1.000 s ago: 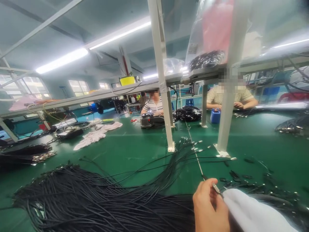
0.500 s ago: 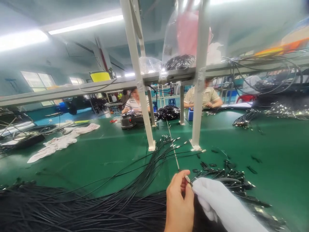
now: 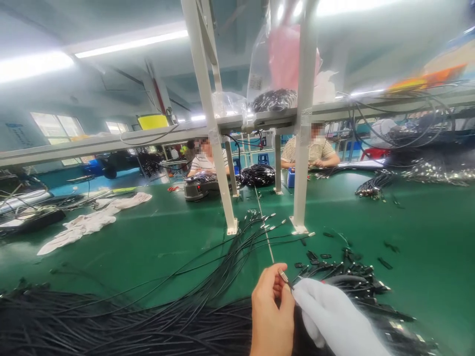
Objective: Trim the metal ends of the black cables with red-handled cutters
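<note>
My bare left hand (image 3: 271,311) is at the bottom centre, fingers pinched on a small metal-tipped cable connector (image 3: 284,276). My right hand (image 3: 334,319) wears a white glove and meets the left at that connector, its fingertips closed on the cable end. A large bundle of thin black cables (image 3: 122,321) lies across the green table (image 3: 156,237) to the left of my hands, with loose cable ends (image 3: 260,225) fanning toward the frame posts. Finished black pieces (image 3: 352,282) lie heaped to the right of my gloved hand.
Two white frame posts (image 3: 217,148) stand on the table under an overhead shelf with bagged cables (image 3: 274,99). Two people in striped shirts (image 3: 319,151) work across the table. A white cloth (image 3: 89,222) lies at left; a coil (image 3: 258,174) and a machine (image 3: 198,185) sit farther back.
The view swung right and then steadied. Both hands stayed together on the connector, shifting slightly toward the lower centre.
</note>
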Action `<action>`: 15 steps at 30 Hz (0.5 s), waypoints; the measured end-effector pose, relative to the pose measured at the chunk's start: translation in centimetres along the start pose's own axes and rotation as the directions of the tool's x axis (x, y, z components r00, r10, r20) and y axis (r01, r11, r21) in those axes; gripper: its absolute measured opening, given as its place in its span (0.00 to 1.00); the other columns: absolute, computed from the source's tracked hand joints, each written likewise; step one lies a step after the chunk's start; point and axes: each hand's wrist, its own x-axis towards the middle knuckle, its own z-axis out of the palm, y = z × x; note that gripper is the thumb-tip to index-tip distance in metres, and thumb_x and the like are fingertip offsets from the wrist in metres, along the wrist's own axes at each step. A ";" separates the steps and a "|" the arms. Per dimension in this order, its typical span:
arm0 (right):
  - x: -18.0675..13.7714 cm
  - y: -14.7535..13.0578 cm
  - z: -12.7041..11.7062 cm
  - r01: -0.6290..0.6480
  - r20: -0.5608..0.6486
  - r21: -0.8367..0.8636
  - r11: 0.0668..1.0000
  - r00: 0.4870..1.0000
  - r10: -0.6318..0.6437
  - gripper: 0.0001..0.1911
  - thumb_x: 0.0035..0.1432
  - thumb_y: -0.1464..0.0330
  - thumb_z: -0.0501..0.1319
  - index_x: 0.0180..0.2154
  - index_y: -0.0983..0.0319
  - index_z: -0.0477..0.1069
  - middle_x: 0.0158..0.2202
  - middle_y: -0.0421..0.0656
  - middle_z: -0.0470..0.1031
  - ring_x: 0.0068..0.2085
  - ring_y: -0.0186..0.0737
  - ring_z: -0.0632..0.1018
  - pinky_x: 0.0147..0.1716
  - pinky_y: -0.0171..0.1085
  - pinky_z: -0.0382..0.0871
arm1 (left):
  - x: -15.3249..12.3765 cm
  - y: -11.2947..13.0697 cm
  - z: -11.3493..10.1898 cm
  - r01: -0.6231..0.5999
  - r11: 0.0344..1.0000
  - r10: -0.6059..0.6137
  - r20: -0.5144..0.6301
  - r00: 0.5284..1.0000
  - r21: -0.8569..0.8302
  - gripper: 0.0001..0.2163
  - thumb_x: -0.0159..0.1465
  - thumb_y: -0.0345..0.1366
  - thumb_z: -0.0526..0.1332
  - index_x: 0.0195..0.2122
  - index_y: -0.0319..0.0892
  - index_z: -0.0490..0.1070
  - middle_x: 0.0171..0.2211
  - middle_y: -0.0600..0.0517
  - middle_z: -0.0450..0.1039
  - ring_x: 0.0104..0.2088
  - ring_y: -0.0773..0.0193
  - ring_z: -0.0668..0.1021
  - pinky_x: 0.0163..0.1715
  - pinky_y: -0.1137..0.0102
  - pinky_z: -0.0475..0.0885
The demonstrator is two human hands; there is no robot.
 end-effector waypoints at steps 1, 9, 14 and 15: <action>0.1 0.2 0.1 0.007 -0.012 0.022 1.000 1.000 -0.006 0.20 0.63 0.57 0.48 0.21 0.57 0.56 0.13 0.35 0.65 0.18 0.33 0.68 0.27 0.34 0.63 | -0.1 -0.3 0.1 -0.026 0.999 0.026 -0.004 1.000 0.039 0.14 0.60 0.32 0.60 0.47 0.40 0.76 0.34 0.49 0.74 0.34 0.63 0.74 0.37 0.70 0.70; 0.6 0.8 -0.6 0.024 -0.031 -0.036 0.999 0.999 -0.025 0.18 0.57 0.55 0.54 0.20 0.57 0.56 0.18 0.37 0.68 0.24 0.36 0.71 0.26 0.34 0.62 | 0.1 -1.7 -0.1 -0.101 0.994 0.099 0.055 0.994 0.037 0.19 0.60 0.31 0.60 0.53 0.43 0.74 0.36 0.49 0.73 0.35 0.63 0.73 0.38 0.69 0.70; 0.2 -0.1 -0.8 0.033 0.054 0.047 0.998 0.998 -0.035 0.21 0.59 0.54 0.50 0.18 0.56 0.54 0.13 0.38 0.65 0.21 0.37 0.71 0.29 0.36 0.65 | 0.6 -2.0 -0.3 -0.005 0.994 0.018 0.120 0.993 -0.111 0.20 0.59 0.31 0.61 0.53 0.41 0.74 0.32 0.51 0.69 0.32 0.65 0.71 0.34 0.70 0.69; 0.1 -0.3 -0.7 0.026 0.066 0.066 0.997 0.997 -0.031 0.21 0.60 0.55 0.49 0.18 0.56 0.54 0.13 0.38 0.65 0.21 0.37 0.71 0.30 0.36 0.65 | 0.7 -2.0 -0.3 0.010 0.991 0.006 0.124 0.992 -0.135 0.20 0.58 0.31 0.61 0.53 0.41 0.74 0.32 0.51 0.69 0.32 0.65 0.71 0.33 0.70 0.68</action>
